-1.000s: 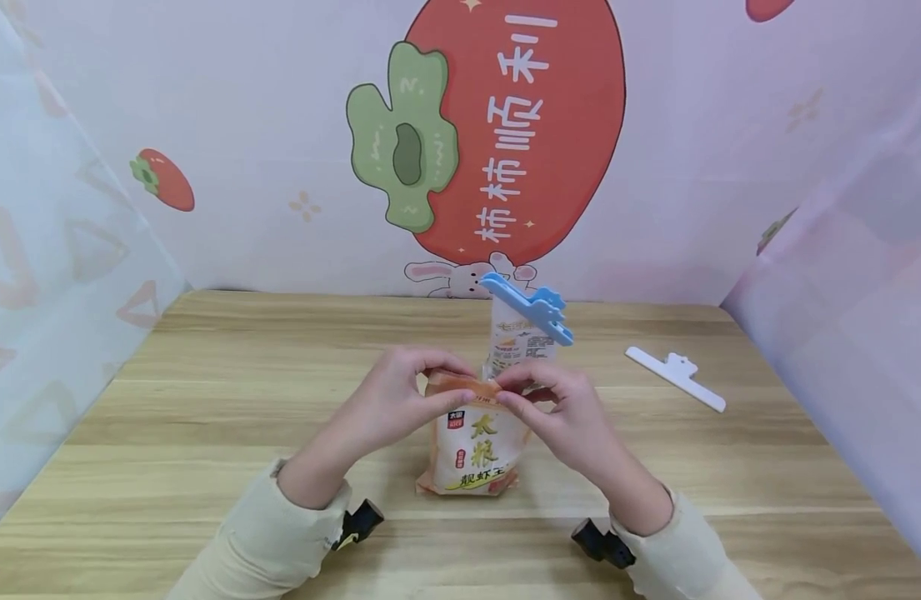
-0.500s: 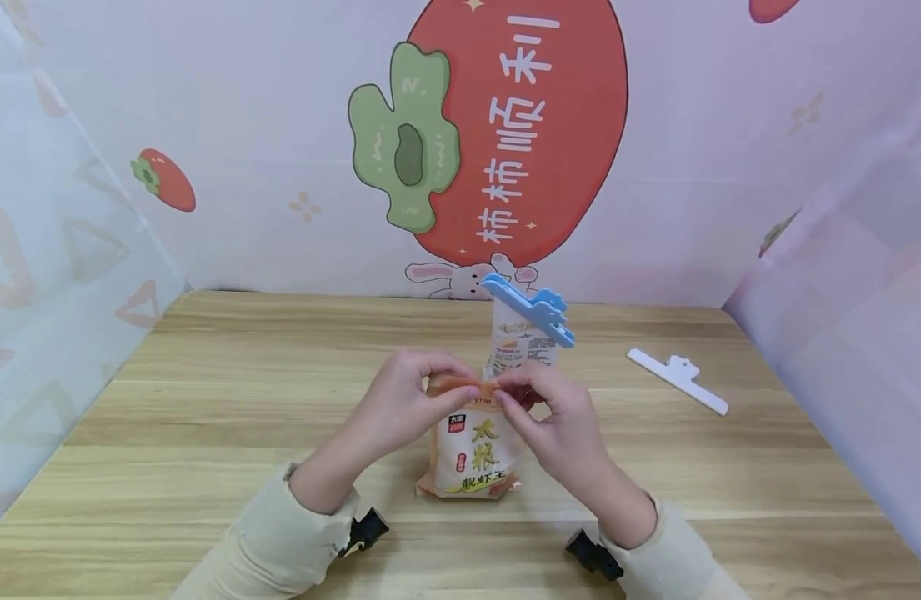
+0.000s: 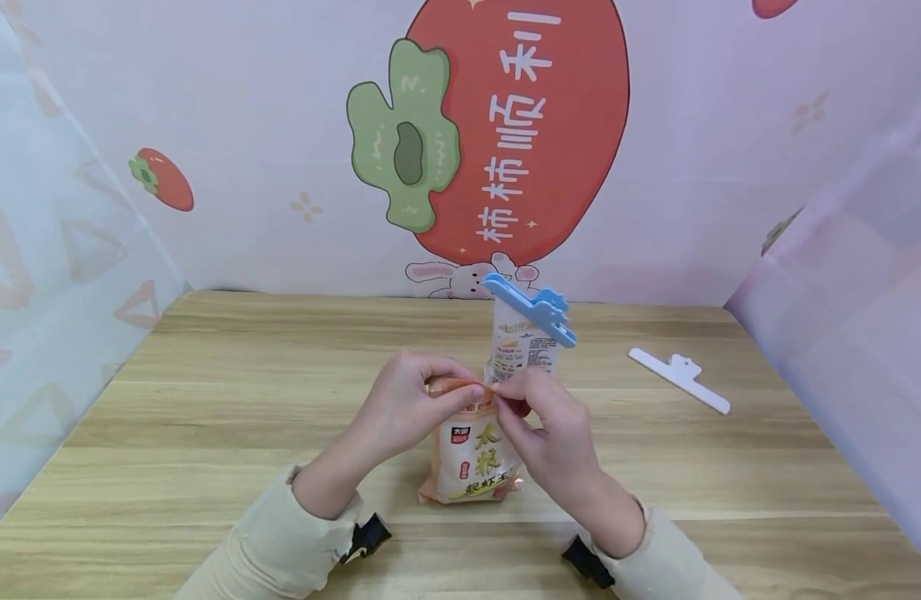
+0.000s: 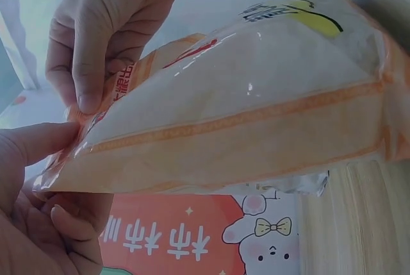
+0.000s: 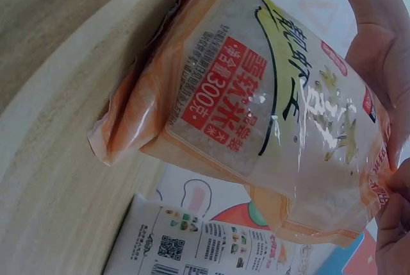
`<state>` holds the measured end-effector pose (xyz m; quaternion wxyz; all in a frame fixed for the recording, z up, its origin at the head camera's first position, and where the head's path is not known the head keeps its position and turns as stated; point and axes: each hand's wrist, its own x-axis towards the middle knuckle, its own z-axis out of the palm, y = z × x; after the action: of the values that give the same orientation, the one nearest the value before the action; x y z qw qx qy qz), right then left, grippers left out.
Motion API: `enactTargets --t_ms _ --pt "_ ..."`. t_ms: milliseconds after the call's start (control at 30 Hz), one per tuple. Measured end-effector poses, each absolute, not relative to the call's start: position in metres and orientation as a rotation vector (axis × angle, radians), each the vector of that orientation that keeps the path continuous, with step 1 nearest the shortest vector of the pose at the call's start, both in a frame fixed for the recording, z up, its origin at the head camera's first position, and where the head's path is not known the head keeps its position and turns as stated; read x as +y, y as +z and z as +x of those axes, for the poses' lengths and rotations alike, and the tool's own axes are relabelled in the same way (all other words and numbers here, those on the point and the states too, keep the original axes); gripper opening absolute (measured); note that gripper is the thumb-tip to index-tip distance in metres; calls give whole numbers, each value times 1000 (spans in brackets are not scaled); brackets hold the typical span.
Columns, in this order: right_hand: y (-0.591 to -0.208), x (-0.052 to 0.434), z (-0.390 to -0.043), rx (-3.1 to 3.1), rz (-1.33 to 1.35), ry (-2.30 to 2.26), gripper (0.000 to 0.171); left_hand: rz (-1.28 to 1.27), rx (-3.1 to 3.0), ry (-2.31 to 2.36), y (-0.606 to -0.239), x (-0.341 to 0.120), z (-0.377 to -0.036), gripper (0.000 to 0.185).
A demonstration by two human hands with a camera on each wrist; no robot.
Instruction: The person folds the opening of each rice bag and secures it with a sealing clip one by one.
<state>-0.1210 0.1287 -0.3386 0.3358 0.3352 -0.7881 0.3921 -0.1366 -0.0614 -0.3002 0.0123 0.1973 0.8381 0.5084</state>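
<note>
My right hand (image 3: 553, 433) has slid inward along the orange rice bag (image 3: 475, 462); both grips, left hand (image 3: 407, 408) included, pinch its top edge, clipped white bag (image 3: 523, 350) just behind.

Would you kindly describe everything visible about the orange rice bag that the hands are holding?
The rice bag is a glossy plastic pouch, orange at the edges with a pale front panel bearing yellow Chinese characters and a red 300 label. It stands upright on the wooden table, full and bulging. The left hand and right hand pinch its flattened top edge from either side. Just behind it stands a white bag with a blue clip.
</note>
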Motion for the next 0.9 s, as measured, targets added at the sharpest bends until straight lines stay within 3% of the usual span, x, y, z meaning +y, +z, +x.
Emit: enactTargets --t_ms 333,900 --pt "-342 128 -124 -1963 931 1010 13 570 2549 1653 -303 -59 -139 17" --pt "-339 127 -124 -2070 902 1030 29 571 2619 1615 -302 -59 -134 9"
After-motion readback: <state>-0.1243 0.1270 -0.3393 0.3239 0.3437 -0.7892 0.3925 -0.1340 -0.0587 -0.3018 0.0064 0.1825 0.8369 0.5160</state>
